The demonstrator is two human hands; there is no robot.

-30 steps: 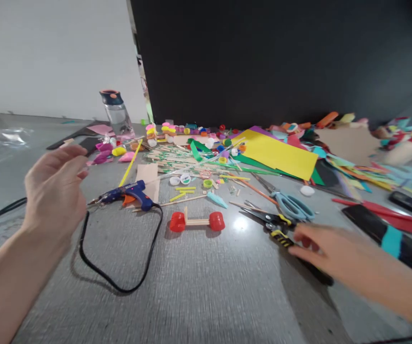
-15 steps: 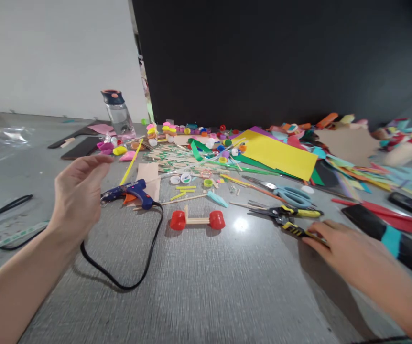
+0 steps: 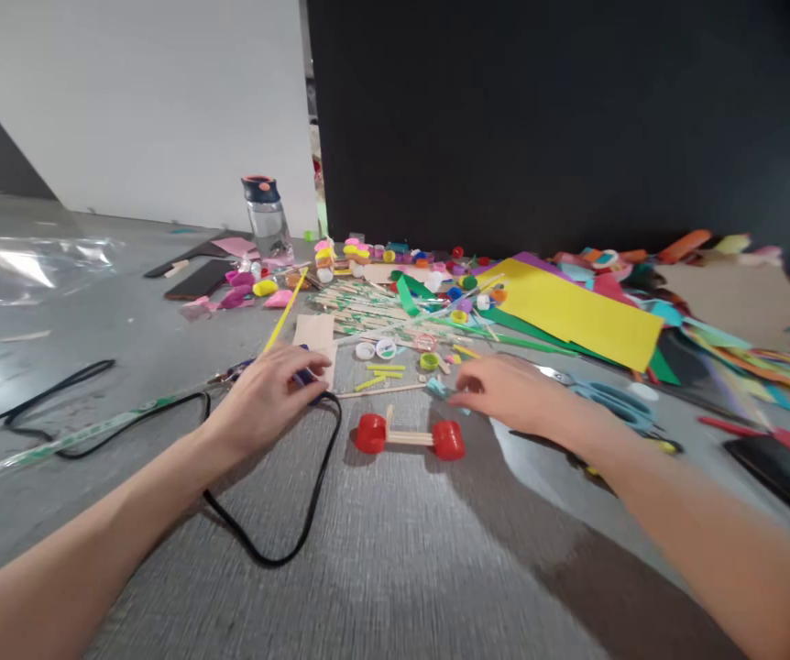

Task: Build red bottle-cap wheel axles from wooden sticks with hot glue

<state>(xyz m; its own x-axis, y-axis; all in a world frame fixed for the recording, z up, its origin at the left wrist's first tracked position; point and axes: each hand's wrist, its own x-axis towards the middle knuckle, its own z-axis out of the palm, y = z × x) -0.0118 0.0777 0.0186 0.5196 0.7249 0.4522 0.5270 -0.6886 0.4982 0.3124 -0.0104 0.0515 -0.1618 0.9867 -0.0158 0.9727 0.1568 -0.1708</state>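
Observation:
My left hand point(image 3: 268, 392) lies over the blue glue gun point(image 3: 307, 374), fingers curved around its body, which they mostly hide. Its black cord loops toward me on the grey table. My right hand point(image 3: 498, 390) is beside a small light-blue piece point(image 3: 438, 389), thumb and fingers a little apart; whether they touch the piece is unclear. Between the hands, nearer to me, sits a piece made of light wooden sticks point(image 3: 410, 438) with a red cap point(image 3: 371, 434) at the left end and another red cap point(image 3: 448, 440) at the right. One short stick stands up near the left cap.
Yellow-handled pliers lie partly under my right forearm, with blue scissors point(image 3: 608, 401) beyond. Farther back are wooden sticks point(image 3: 367, 307), caps, yellow paper point(image 3: 566, 312) and a bottle point(image 3: 266, 220). A black object point(image 3: 776, 472) lies at the right, clear plastic point(image 3: 30, 266) at the left.
My right hand has left the yellow-handled pliers and moved left to the light-blue piece. My left hand has come down onto the glue gun. The view has shifted, so the table things appear farther right.

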